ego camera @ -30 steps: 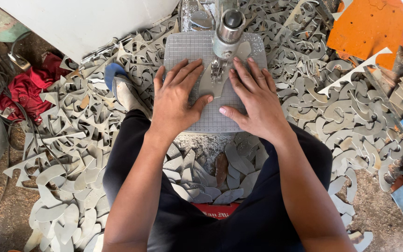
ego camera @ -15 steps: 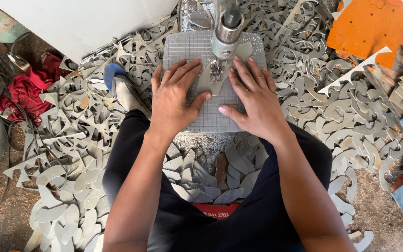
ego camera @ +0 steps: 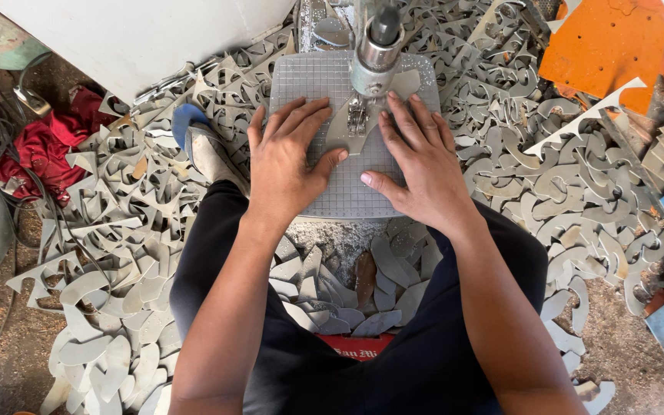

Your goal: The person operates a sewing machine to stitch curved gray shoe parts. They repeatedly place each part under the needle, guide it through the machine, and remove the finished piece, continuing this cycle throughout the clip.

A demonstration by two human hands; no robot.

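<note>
Both hands lie flat and spread on the square grey gridded cutting table (ego camera: 347,192) of a small upright machine: the left hand (ego camera: 290,165) presses down with its 5 fingers fanned out, and the right hand (ego camera: 416,165) does the same on the other side, neither one pinching anything. Between them sits the thin pale grey curved sheet piece (ego camera: 351,131), flat on the table and directly under the round metal machine head (ego camera: 378,50) with its narrow blade or needle (ego camera: 356,115) (too small to tell which). The main risk, as I judge it, is closeness: the left thumb (ego camera: 332,160) and the right index finger (ego camera: 395,115) lie just beside the working point, so a slip or a sudden grab of the sheet could draw a fingertip under it. Uneven pressure from the 2 palms could also let the piece twist and spoil the outline. The heap of grey cut-out offcuts (ego camera: 578,192) around the seated person's legs could snag a foot or slide underfoot.
</note>
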